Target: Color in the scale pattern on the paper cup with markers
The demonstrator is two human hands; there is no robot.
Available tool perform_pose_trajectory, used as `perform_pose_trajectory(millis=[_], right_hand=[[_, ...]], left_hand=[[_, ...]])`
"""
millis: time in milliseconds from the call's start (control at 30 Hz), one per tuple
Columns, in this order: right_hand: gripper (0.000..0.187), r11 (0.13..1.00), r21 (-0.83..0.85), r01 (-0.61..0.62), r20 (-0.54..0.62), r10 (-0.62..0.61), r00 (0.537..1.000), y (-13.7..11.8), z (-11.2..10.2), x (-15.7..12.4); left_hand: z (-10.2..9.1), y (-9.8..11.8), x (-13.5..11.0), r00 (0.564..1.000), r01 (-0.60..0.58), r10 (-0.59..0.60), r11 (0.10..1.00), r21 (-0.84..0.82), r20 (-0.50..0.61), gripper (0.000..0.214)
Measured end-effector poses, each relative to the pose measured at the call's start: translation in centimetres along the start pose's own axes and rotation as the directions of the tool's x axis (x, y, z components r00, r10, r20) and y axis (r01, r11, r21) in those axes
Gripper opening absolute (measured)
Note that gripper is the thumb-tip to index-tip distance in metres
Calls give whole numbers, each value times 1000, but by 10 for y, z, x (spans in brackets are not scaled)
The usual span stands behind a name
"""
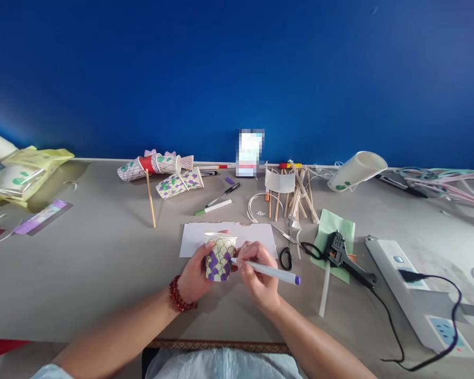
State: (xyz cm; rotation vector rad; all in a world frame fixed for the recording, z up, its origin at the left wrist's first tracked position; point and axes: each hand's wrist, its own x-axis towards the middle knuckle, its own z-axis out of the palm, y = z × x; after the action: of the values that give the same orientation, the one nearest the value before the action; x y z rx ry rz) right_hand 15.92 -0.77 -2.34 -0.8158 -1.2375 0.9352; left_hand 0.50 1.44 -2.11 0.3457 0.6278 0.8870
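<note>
My left hand (193,276) is wrapped around a small paper cup (220,256) with a scale pattern, partly filled in purple. A red bead bracelet (178,295) sits on that wrist. My right hand (256,273) pinches a white marker with a purple end cap (270,271), and its tip touches the cup's side. Both hands rest on the grey table just in front of a white paper sheet (253,234).
Decorated cups (158,171) and a wooden stick (150,198) lie at the back left. Markers (213,207), wooden sticks (300,197), scissors (286,255), a glue gun (342,255) on green paper, a power strip (414,292) and a white cup (357,169) lie to the right. Yellow bags (23,173) sit far left.
</note>
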Motion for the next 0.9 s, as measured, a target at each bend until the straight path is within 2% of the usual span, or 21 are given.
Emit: perform_pose_trajectory(millis=[200,600,800,900], right_hand=[[19,1000,-26,-17,17,17,1000,2,-1,-2],[22,999,-48,-10,-54,7,999,-2,1,1],[23,999,-7,-31,-8,31,999,0,1,-2],[21,998,-19,-55,-56,54,997,1,0,-2]], left_hand=[[6,2,-2,1000,-15,15,1000,23,-8,59],[7,2,-2,1000,-20,20,1000,5,-19,55],[10,4,-3,999,-10,11,1000,26,-44,57],[7,3,-3,999,-3,3,1000,11,-51,60]])
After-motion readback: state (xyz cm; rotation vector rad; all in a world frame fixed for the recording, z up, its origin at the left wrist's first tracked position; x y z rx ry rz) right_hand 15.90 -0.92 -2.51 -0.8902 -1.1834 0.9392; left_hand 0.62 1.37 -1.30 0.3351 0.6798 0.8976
